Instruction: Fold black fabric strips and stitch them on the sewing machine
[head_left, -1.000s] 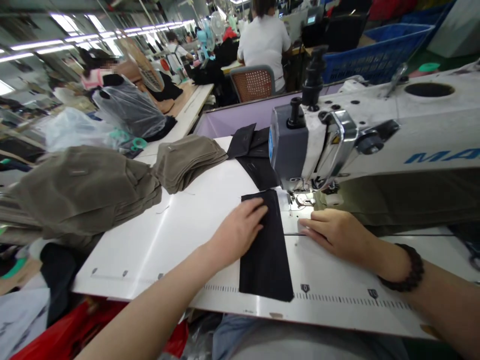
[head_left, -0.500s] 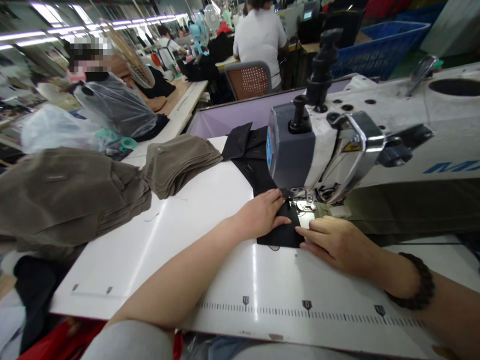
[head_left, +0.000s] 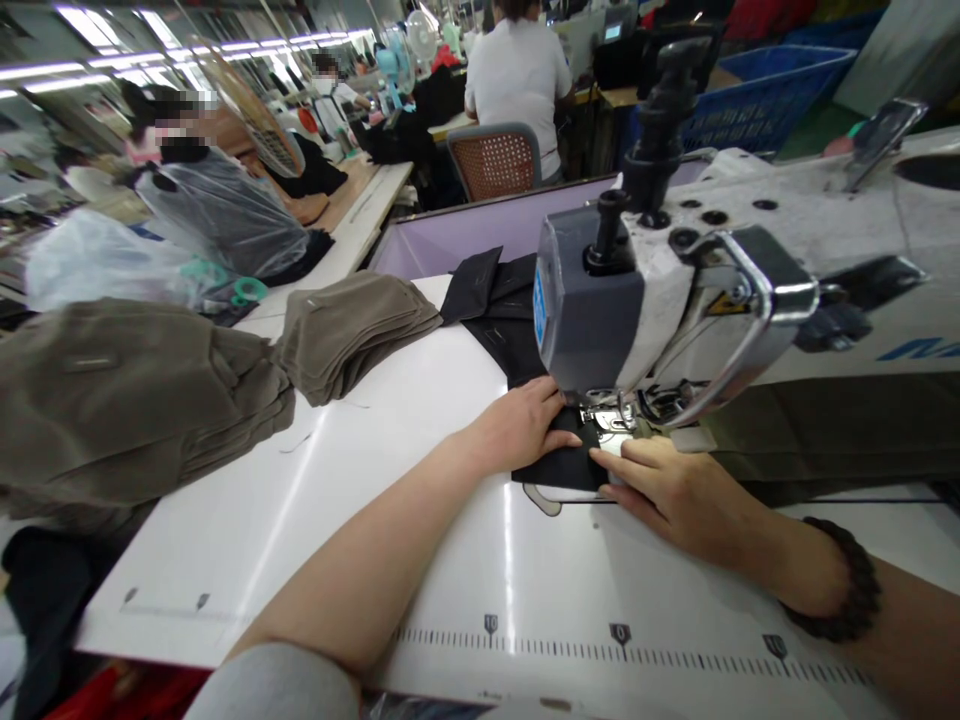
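— What's the step, going by the head view?
— Feeding cloth through, I'd judge. The black cloth (head_left: 556,471) lies flat on the table (head_left: 465,580), its right edge at the presser foot (head_left: 611,417) of the sewing machine (head_left: 589,310).
— And the hands?
— The left hand (head_left: 521,430) lies over it, grip unclenched, pressing rather than pinching. The right hand (head_left: 679,490) has index and thumb apart by the cloth's near right corner, its grip loose too. Whether the foot is down on the cloth I can't fairly tell; that spot's cramped.
— What would the next move call for?
— Even, flat pressure, I'd say, fingertips clear of the foot.
— And the stuff itself?
— The black looks matte and straight-edged. Beyond the left forearm, a grey-brown stack (head_left: 360,330) fans out, its layers softly curved (rather like roof tiles), and the white tabletop shines smooth.
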